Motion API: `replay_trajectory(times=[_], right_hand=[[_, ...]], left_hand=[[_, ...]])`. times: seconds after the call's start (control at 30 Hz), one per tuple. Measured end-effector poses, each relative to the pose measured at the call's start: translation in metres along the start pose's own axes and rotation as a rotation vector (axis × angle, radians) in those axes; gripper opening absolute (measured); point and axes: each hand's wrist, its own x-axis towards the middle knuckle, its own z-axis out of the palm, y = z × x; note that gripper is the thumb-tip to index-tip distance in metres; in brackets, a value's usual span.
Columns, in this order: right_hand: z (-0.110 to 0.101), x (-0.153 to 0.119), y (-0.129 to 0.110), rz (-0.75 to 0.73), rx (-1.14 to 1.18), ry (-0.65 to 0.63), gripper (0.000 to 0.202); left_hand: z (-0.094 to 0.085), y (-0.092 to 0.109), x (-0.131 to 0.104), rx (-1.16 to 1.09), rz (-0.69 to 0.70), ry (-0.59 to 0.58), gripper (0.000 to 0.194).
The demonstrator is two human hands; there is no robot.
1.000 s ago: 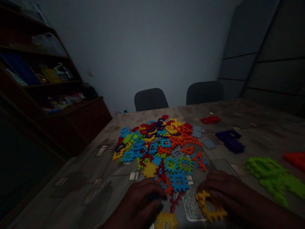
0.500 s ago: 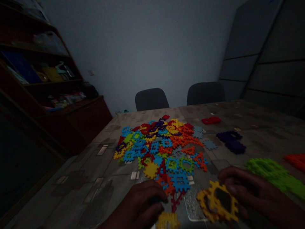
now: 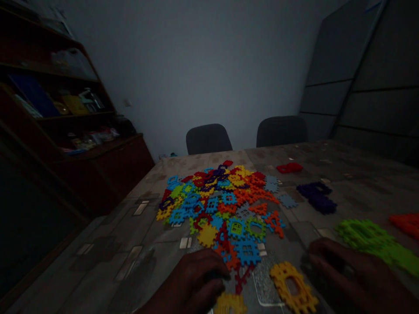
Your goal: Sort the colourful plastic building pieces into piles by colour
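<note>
My right hand is just right of a yellow interlocking plastic piece with an oval hole, which lies flat on the table. The hand is apart from it, with fingers loosely bent and nothing seen in them. At the front middle, my left hand is curled, thumb near the forefinger. Something dark and bluish shows in the gap, too dim to name. Close to that thumb lies another yellow piece, cut off by the lower edge. Ahead of both hands spreads a pile of mixed interlocking plastic pieces.
Single-colour groups lie to the right: green pieces, purple pieces, red pieces and orange-red pieces. Two chairs stand behind the patterned table. A shelf unit is at the left.
My right hand has let go of a yellow piece and drawn slightly right and down. The yellow now lies flat where it was held tilted. My left hand has barely moved.
</note>
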Motion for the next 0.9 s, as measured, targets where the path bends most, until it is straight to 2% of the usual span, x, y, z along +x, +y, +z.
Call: replay_trajectory(times=[0.07,0.13,0.2,0.27,0.4,0.6,0.7,0.9], right_hand=[[-0.005,-0.001,0.013,-0.128,-0.090,-0.043,0.040],[-0.008,-0.001,0.015,-0.293,-0.133,-0.220,0.053],[-0.009,0.003,0.004,-0.421,-0.133,-0.391,0.063],[-0.009,0.009,-0.014,-0.482,-0.102,-0.453,0.065],[-0.009,0.019,-0.040,-0.536,-0.061,-0.415,0.071],[-0.006,0.016,-0.034,-0.580,-0.092,-0.403,0.087],[-0.005,0.015,-0.034,-0.575,-0.084,-0.387,0.090],[-0.006,0.018,-0.037,-0.572,-0.078,-0.453,0.086]], left_hand=[[0.000,0.000,0.000,0.005,0.005,-0.010,0.019],[0.000,0.001,0.001,0.010,0.013,-0.016,0.018],[0.000,0.001,0.002,0.017,0.021,-0.018,0.019],[0.000,0.000,0.002,0.020,0.024,-0.019,0.019],[0.000,-0.003,-0.001,0.033,0.054,-0.014,0.017],[0.000,-0.001,-0.001,0.063,0.047,-0.041,0.018],[0.000,0.001,0.001,0.069,0.021,-0.052,0.020],[-0.004,0.006,0.000,0.084,0.025,-0.046,0.017]])
